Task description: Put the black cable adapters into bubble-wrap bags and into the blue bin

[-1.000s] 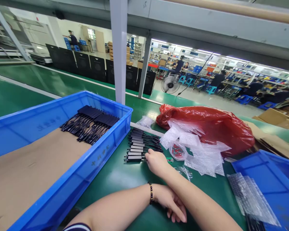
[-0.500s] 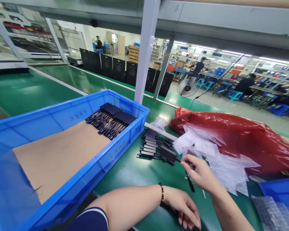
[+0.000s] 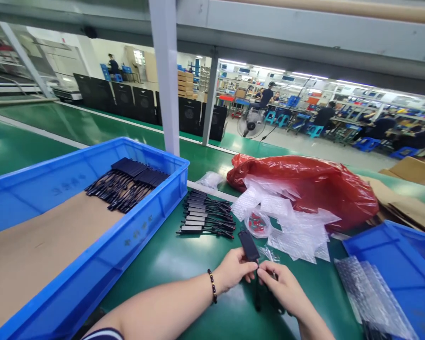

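A flat black rectangular device with a cable [image 3: 249, 245] is held up over the green bench. My left hand [image 3: 233, 270], with a beaded bracelet at its wrist, grips the device's lower end. Close beside it, my right hand [image 3: 281, 283] pinches the cable just below the device. Black cable hangs beneath both hands, partly hidden by the fingers. Beyond them, a row of similar black devices [image 3: 201, 218] lies on the bench with cables pointing right. More black devices [image 3: 136, 177] are packed in the far end of the large blue bin [image 3: 156, 226] on the left.
White bubble bags [image 3: 301, 231] spill from a red plastic bag [image 3: 326, 184]. A clear round bag with small red parts [image 3: 258, 223] lies nearby. At right stands a blue bin [image 3: 389, 264] with bubble wrap [image 3: 371, 293] at its side. A white post [image 3: 165, 85] rises behind.
My left hand has risen from the bench to grip the device. My right hand has drawn the device away from the row toward me, and the view has turned right.
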A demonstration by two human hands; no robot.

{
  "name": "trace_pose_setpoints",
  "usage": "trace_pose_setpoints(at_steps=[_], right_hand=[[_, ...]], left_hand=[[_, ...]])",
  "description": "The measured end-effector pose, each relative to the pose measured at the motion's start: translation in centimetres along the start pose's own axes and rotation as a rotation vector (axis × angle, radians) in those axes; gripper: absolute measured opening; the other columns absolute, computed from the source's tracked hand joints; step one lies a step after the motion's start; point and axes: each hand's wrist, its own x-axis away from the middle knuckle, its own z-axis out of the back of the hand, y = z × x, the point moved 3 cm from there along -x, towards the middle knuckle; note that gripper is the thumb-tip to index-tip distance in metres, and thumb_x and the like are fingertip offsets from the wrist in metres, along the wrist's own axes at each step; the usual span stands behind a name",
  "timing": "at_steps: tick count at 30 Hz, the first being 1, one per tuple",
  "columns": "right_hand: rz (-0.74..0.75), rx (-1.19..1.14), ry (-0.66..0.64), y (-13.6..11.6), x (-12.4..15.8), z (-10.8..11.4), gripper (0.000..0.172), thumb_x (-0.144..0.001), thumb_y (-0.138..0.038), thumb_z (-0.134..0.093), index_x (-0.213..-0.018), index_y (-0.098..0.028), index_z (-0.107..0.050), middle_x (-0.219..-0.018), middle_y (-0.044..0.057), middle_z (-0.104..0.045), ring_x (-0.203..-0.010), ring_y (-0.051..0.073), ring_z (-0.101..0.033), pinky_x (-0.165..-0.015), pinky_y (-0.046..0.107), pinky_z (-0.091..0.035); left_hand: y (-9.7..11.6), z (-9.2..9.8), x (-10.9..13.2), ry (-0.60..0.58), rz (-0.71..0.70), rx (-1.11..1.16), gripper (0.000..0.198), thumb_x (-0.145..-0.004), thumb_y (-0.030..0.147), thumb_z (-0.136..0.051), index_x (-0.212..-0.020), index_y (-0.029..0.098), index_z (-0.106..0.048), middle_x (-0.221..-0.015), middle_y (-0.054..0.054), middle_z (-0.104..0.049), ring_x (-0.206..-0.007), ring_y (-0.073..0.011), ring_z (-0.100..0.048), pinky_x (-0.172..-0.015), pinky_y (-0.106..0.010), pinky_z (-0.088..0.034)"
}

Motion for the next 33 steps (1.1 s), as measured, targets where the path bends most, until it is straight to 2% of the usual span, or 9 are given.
trace_pose_setpoints(at_steps=[5, 8, 13, 16, 19, 22, 25, 29, 33], right_hand=[[-0.041, 0.044, -0.061, 0.1, 0.4, -0.3, 0.028, -0.081, -0.034, -0.041, -0.067, -0.013, -0.053, -0.063, 0.001, -0.051, -0.059, 0.010, -0.040, -0.056, 0.021, -0.030], [-0.087, 0.128, -0.003, 0.0, 0.4, -0.7, 0.026, -0.080, -0.032, -0.043, -0.063, -0.013, -0.049, -0.060, 0.000, -0.049, -0.057, 0.009, -0.038, -0.053, 0.021, -0.027], [-0.069, 0.246, 0.068, -0.8, 0.8, -0.5, 0.023, -0.074, -0.030, -0.053, -0.060, -0.014, -0.044, -0.061, -0.001, -0.051, -0.057, 0.009, -0.042, -0.054, 0.021, -0.028], [-0.020, 0.238, 0.197, -1.0, 1.4, 1.1, 0.019, -0.073, -0.033, -0.056, -0.074, -0.016, -0.048, -0.071, -0.001, -0.054, -0.066, 0.010, -0.047, -0.061, 0.020, -0.034], [0.077, 0.289, 0.382, -0.8, 1.8, 2.6, 0.018, -0.083, -0.031, -0.043, -0.092, -0.016, -0.047, -0.084, 0.002, -0.055, -0.076, 0.011, -0.050, -0.069, 0.022, -0.037], [0.162, 0.455, 0.518, -0.3, 1.7, 2.9, 0.022, -0.089, -0.027, -0.030, -0.081, -0.015, -0.048, -0.074, 0.003, -0.052, -0.068, 0.011, -0.048, -0.064, 0.023, -0.035], [0.255, 0.605, 0.606, -0.1, 1.3, 2.5, 0.028, -0.090, -0.024, -0.030, -0.070, -0.015, -0.046, -0.063, 0.002, -0.048, -0.058, 0.010, -0.043, -0.058, 0.023, -0.031], [0.339, 0.699, 0.677, -0.4, 1.1, 1.9, 0.027, -0.089, -0.021, -0.034, -0.065, -0.015, -0.044, -0.061, 0.001, -0.046, -0.056, 0.010, -0.040, -0.057, 0.023, -0.029], [0.360, 0.746, 0.705, -0.5, 1.0, 1.7, 0.027, -0.089, -0.019, -0.034, -0.063, -0.015, -0.042, -0.060, 0.001, -0.044, -0.055, 0.010, -0.037, -0.057, 0.024, -0.027]], left_hand=[[0.2, -0.2, 0.0, 0.009, 0.009, 0.022, 0.043, -0.060, 0.037, -0.068, -0.086, 0.008, -0.049, -0.063, 0.000, -0.051, -0.048, -0.0054, -0.043, -0.046, -0.019, -0.036], [0.3, -0.3, 0.0, 0.015, 0.022, 0.042, 0.045, -0.058, 0.032, -0.069, -0.091, 0.009, -0.047, -0.070, 0.000, -0.052, -0.053, -0.0063, -0.045, -0.049, -0.020, -0.037], [0.2, 0.0, 0.1, 0.117, 0.089, -0.002, 0.066, -0.052, 0.022, -0.073, -0.109, 0.009, -0.044, -0.074, 0.001, -0.051, -0.065, -0.0093, -0.047, -0.061, -0.022, -0.040], [0.2, -0.3, 0.1, 0.043, 0.119, -0.022, 0.060, -0.054, 0.025, -0.071, -0.105, 0.010, -0.044, -0.076, 0.000, -0.052, -0.057, -0.0087, -0.047, -0.053, -0.024, -0.040], [0.2, -0.8, 0.1, -0.071, 0.146, -0.023, 0.059, -0.055, 0.024, -0.071, -0.103, 0.012, -0.040, -0.069, 0.003, -0.048, -0.050, -0.0083, -0.045, -0.046, -0.024, -0.041], [0.0, -1.1, 0.2, -0.143, 0.159, -0.059, 0.056, -0.054, 0.019, -0.069, -0.100, 0.012, -0.038, -0.065, 0.005, -0.044, -0.049, -0.0079, -0.045, -0.045, -0.022, -0.041], [-0.3, -1.1, 0.2, -0.167, 0.147, -0.105, 0.051, -0.056, 0.014, -0.066, -0.099, 0.012, -0.038, -0.067, 0.005, -0.044, -0.051, -0.0068, -0.045, -0.045, -0.021, -0.041], [-0.6, -1.1, 0.4, -0.168, 0.131, -0.150, 0.049, -0.057, 0.009, -0.061, -0.100, 0.012, -0.039, -0.069, 0.004, -0.044, -0.053, -0.0064, -0.044, -0.046, -0.020, -0.040], [-0.7, -1.3, 0.4, -0.172, 0.118, -0.177, 0.052, -0.058, 0.008, -0.058, -0.106, 0.013, -0.039, -0.070, 0.004, -0.042, -0.053, -0.0065, -0.043, -0.045, -0.021, -0.039]])
